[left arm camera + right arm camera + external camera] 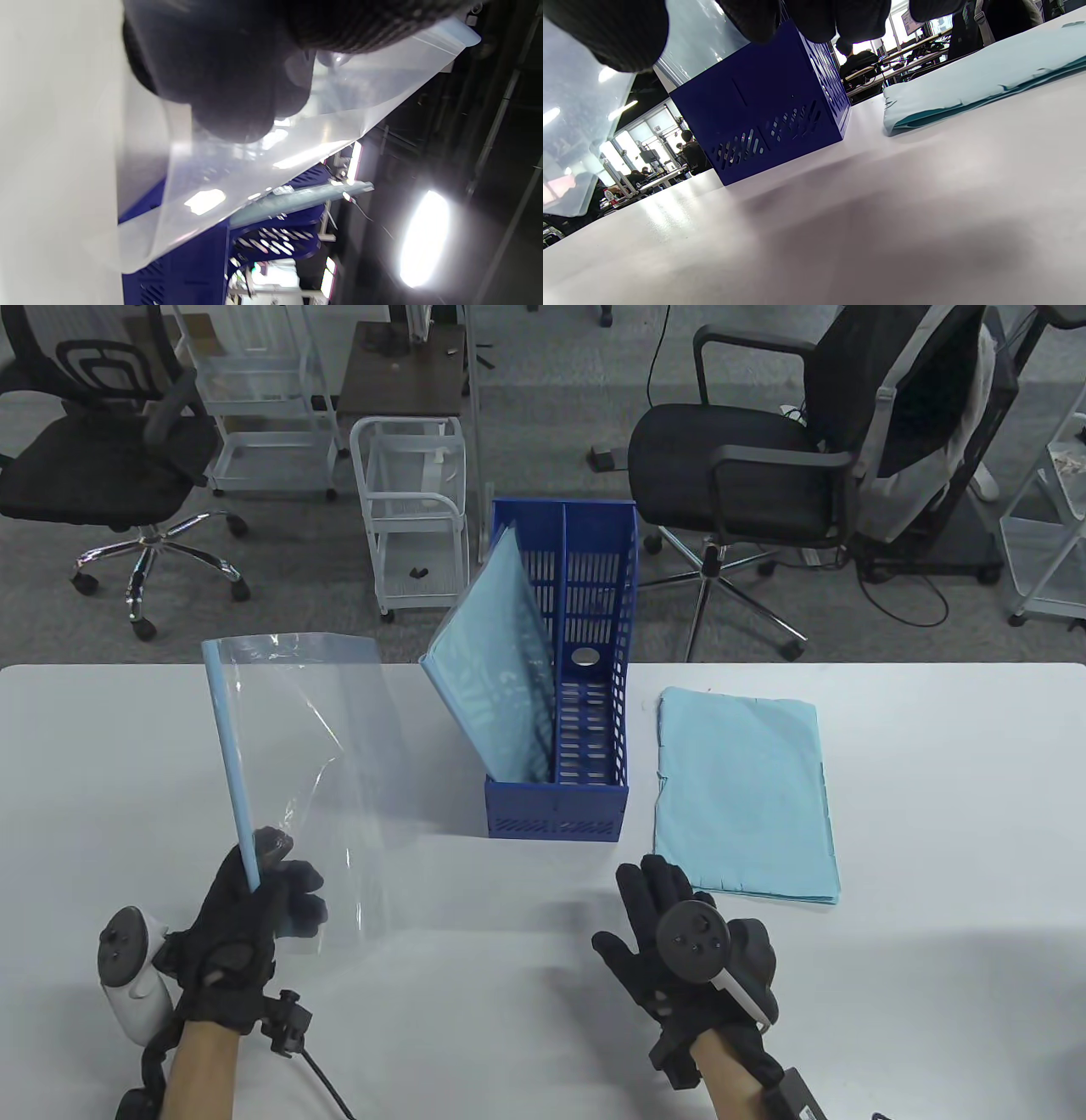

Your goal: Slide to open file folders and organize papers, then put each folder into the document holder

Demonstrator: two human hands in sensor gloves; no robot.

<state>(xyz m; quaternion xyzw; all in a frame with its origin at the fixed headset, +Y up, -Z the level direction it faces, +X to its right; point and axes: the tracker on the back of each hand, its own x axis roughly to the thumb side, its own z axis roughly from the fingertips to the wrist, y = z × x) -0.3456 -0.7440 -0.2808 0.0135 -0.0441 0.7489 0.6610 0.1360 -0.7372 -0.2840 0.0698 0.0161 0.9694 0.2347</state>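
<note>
Table view first: two gloved hands come in from the bottom edge. One left hand [254, 908] has its fingers curled tight around the low end of a light blue slide bar [231, 768], and it holds one clear folder [305, 780] up off the white table [127, 780]. One right hand [679, 937] hangs just over the table with its fingers straight and a little spread, holding nothing. One blue document holder [585, 678] stands in the middle, with two slots. One folder full of blue paper [496, 670] leans in its left slot; the right slot shows only the holder's own walls. One stack of blue papers [742, 793] lies flat, to the right of the holder. I cannot count its sheets.

Left wrist view: this picture is turned on its side. Dark fingers [229, 80] press on the clear folder [271, 152], and the sheet blurs them. Only part of the blue holder [186, 262] shows behind it.

Right wrist view: the fingertips [611, 38] are cut off at the top edge. One corner of the holder [763, 114] and the edge of the paper stack [975, 84] show. The clear folder [581, 127] fills the left side.
</note>
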